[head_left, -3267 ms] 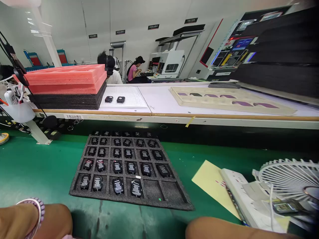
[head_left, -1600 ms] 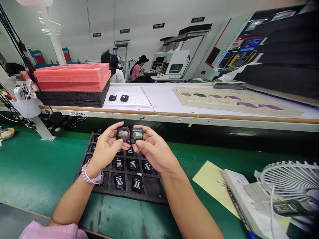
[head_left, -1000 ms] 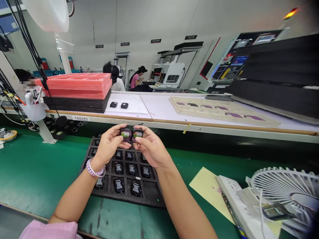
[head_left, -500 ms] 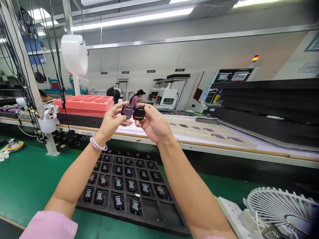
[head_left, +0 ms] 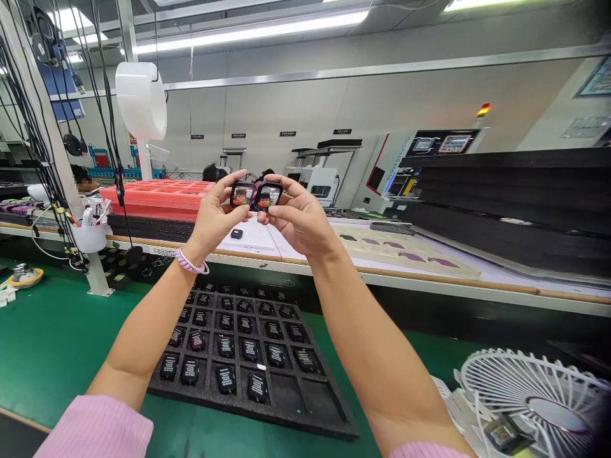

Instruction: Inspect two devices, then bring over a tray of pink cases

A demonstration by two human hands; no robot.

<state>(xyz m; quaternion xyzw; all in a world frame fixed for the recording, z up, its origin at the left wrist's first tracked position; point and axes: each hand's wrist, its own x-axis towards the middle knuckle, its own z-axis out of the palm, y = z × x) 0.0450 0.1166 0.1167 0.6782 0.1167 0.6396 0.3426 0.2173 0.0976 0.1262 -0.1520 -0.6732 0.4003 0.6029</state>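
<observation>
My left hand [head_left: 214,213] is closed on a small square smartwatch-like piece [head_left: 242,194] with a dark rim, pinched between thumb and fingers. Another square black-rimmed piece [head_left: 268,196] is gripped by my right hand [head_left: 300,219], its thumb at the lower edge. Both pieces are held up side by side, their glossy faces toward me and mirroring the room. Below my forearms lies a black compartment tray [head_left: 329,416] on the bench, holding several similar black pieces [head_left: 258,387] with white print. Two front-right compartments hold no piece.
A raised shelf carries red trays [head_left: 160,200], a small black piece [head_left: 237,234] and a pale holder with purple pieces [head_left: 382,254]. A white pen cup [head_left: 90,238] hangs from the left post. At the right front stand a white fan [head_left: 534,388] and a black stack [head_left: 525,210].
Both hands have risen slightly with their pieces. The faces have tilted and now mirror a bright scene instead of looking mostly dark. A black piece on the shelf has come into sight.
</observation>
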